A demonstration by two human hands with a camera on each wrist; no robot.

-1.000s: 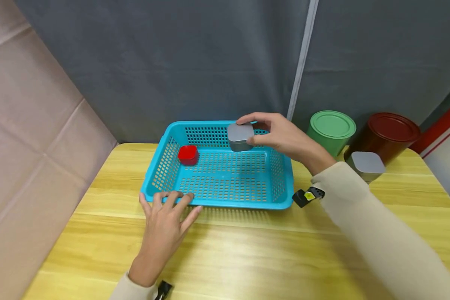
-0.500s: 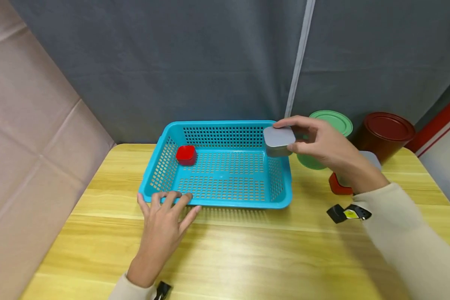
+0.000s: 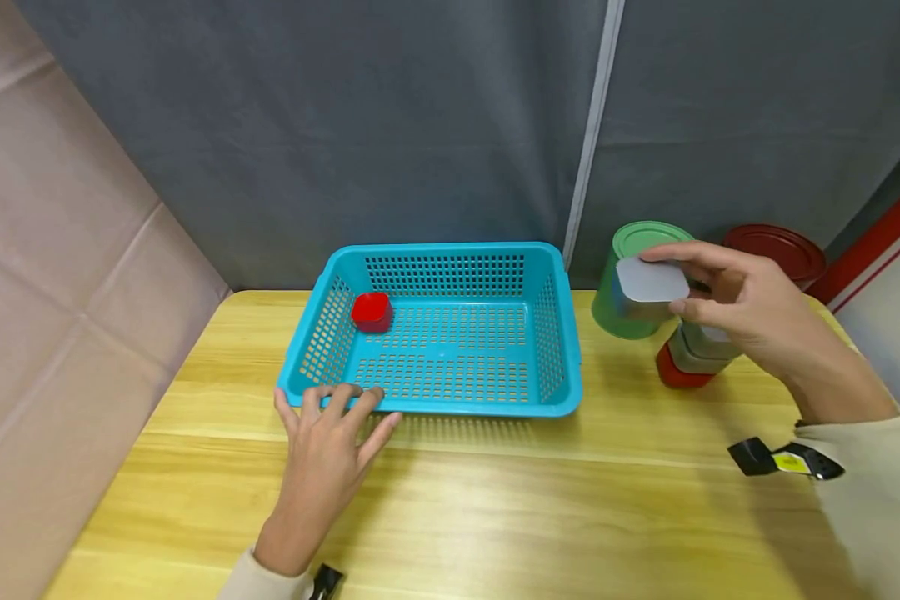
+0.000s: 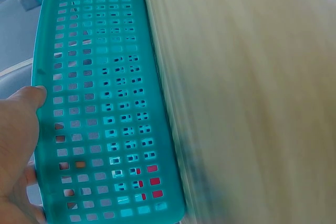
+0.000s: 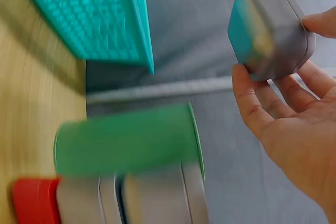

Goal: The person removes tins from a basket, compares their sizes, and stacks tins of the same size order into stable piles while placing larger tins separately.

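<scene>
My right hand (image 3: 772, 317) holds a silver-grey rounded-square tin (image 3: 651, 287) between thumb and fingers, lifted in front of the green canister (image 3: 615, 300). In the right wrist view, the same tin (image 5: 275, 32) reflects the turquoise basket on its side. Below the hand stands a stack of grey tins (image 3: 696, 354) on a red box (image 3: 678, 375), partly hidden by the hand. My left hand (image 3: 326, 458) hooks its fingers over the near rim of the turquoise basket (image 3: 450, 408); the left wrist view has its thumb at the rim. A small red box (image 3: 372, 312) sits inside, toward the left wall.
A dark red canister (image 3: 780, 246) stands at the back right, partly behind the right hand. A grey curtain (image 3: 390, 133) backs the wooden table (image 3: 465, 517). A pale cloth wall (image 3: 82, 208) rises at the left.
My right hand has carried the tin from over the basket rightward, in front of the green canister near the stack. The left hand and the basket have stayed in place.
</scene>
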